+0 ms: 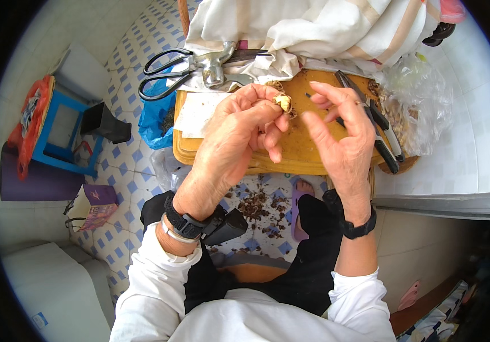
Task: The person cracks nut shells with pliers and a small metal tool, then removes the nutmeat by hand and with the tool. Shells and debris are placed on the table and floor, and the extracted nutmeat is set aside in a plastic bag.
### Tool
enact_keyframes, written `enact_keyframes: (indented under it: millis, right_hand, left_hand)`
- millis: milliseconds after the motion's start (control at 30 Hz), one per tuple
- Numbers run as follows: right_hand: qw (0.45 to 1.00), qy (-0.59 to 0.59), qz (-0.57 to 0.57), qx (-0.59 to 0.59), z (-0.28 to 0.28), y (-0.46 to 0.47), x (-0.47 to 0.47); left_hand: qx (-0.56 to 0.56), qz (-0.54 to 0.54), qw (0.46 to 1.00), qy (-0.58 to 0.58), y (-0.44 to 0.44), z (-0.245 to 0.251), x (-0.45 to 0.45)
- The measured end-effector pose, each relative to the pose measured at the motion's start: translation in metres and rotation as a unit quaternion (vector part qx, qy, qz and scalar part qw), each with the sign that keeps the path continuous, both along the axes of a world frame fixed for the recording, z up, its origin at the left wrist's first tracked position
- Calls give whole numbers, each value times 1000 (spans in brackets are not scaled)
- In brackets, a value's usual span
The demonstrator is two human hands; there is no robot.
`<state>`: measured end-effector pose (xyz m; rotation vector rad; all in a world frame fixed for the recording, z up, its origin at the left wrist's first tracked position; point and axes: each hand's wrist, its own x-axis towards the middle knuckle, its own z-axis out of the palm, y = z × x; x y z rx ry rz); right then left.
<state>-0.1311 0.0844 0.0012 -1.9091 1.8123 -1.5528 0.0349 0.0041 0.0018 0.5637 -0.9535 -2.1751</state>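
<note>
My left hand (245, 119) pinches a cracked nut (283, 102), which looks like a walnut, between thumb and fingers above the wooden tabletop (302, 145). Its pale kernel shows inside a brown, broken shell. To the right, my right hand (341, 124) is apart from the nut, fingers spread and holding nothing. Just beyond my left fingers lies another brown nut or shell piece (275, 85), partly hidden. Pliers with black and white handles (385, 153) lie beside my right hand, partly covered by it. A dark, thin tool behind that hand is mostly hidden.
Black-handled scissors (181, 76) and a shiny metal tool (213, 70) lie at the back left, by a cloth (313, 25). White paper (196, 113) is at left. A clear bag (424, 98) and nut pieces are at right. Shell bits (253, 207) litter the tiled floor.
</note>
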Motion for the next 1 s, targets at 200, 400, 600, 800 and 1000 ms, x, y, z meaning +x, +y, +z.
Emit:
enact_keyframes:
  millis: [200, 400, 600, 800, 1000]
  right_hand:
    - [984, -133, 120, 17, -3, -5, 14]
    - [978, -182, 101, 8, -7, -6, 7]
    - [995, -91, 40, 19, -6, -5, 14]
    - [996, -70, 57, 7, -5, -3, 18]
    - [995, -77, 48, 43, -2, 0, 17]
  left_hand:
    - [-1, -88, 995, 49, -3, -3, 3]
    - [-103, -16, 992, -75, 7, 0, -2]
    - [-248, 56, 959, -122, 9, -3, -7]
    - [-265, 105, 954, -92, 10, -11, -13]
    - [-370, 179, 904, -115, 11, -19, -20]
